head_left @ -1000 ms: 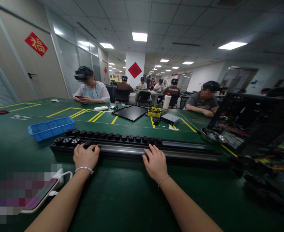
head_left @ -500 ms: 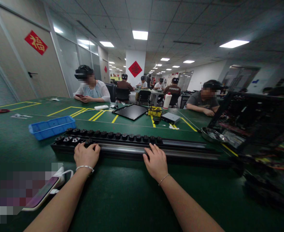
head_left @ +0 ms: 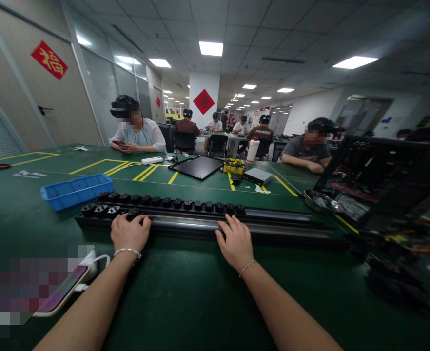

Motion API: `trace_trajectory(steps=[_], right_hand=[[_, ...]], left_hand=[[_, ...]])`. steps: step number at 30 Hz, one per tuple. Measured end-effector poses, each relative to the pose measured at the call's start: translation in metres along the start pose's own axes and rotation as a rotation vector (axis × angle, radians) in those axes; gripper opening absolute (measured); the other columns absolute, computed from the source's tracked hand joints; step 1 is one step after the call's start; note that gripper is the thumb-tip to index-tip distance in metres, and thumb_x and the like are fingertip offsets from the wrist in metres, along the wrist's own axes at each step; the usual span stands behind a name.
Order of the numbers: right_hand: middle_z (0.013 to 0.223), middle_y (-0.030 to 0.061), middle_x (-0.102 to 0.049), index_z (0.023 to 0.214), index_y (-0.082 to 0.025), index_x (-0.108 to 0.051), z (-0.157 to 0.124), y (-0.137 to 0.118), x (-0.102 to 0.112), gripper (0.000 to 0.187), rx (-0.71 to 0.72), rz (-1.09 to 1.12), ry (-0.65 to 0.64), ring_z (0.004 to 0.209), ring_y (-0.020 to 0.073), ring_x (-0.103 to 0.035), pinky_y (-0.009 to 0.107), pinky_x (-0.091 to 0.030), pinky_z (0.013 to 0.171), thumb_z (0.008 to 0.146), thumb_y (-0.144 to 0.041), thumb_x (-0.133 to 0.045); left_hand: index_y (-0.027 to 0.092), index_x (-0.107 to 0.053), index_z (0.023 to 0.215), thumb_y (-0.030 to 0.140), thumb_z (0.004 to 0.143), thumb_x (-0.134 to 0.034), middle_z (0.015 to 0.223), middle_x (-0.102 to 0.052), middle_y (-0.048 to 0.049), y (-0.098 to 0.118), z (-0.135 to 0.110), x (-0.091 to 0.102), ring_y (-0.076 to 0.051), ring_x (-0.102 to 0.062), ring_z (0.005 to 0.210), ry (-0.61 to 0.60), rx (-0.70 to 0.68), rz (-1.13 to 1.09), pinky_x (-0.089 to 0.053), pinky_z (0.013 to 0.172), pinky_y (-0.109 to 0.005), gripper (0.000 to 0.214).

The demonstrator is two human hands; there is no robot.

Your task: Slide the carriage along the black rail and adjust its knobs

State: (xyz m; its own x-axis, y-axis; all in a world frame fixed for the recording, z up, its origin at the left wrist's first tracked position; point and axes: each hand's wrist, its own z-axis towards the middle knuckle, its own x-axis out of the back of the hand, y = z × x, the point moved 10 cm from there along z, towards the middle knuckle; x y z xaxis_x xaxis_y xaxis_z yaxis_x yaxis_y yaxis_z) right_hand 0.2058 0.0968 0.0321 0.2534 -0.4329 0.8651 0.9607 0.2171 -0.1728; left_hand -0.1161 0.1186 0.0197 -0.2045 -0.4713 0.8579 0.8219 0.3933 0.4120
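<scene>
Two long black power-strip rails lie side by side across the green table. Round-faced black socket modules stand in a row along the rear rail (head_left: 277,213); the front rail (head_left: 185,224) carries several at its left end, some with pale metal parts showing. My left hand (head_left: 130,235) is curled over the front rail, thumb and fingers around a black socket module (head_left: 132,212); the fingertips are partly hidden. Farther right, my right hand (head_left: 237,240) lies on the same rail, fingers stretched out and nothing held.
A blue bin (head_left: 78,191) sits behind the rails' left end. At right are a metal bowl (head_left: 319,202) and a dark frame with wiring (head_left: 386,180). A phone (head_left: 63,291) lies at near left. Beyond are a black panel (head_left: 197,167), a bottle (head_left: 252,150) and seated people.
The whole view has shifted slightly up and left. Both hands keep their places on the front rail, and I see no module move.
</scene>
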Motion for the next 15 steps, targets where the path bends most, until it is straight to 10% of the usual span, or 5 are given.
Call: trace_trajectory(steps=[15], right_hand=[[0.134,0.0049,-0.046,0.115,-0.026,-0.059,0.0005,0.0014,0.0001,0.039,0.002,-0.006,0.01,0.126,0.0216,-0.035,0.039,-0.026,0.1,0.088,-0.041,-0.036]], left_hand=[[0.024,-0.069,0.101,0.04,0.081,-0.039,0.126,-0.044,-0.0142,0.0019,-0.0012,0.0034,-0.033,-0.031,0.124,0.027,-0.007,-0.014,-0.029,0.102,-0.045,0.04]])
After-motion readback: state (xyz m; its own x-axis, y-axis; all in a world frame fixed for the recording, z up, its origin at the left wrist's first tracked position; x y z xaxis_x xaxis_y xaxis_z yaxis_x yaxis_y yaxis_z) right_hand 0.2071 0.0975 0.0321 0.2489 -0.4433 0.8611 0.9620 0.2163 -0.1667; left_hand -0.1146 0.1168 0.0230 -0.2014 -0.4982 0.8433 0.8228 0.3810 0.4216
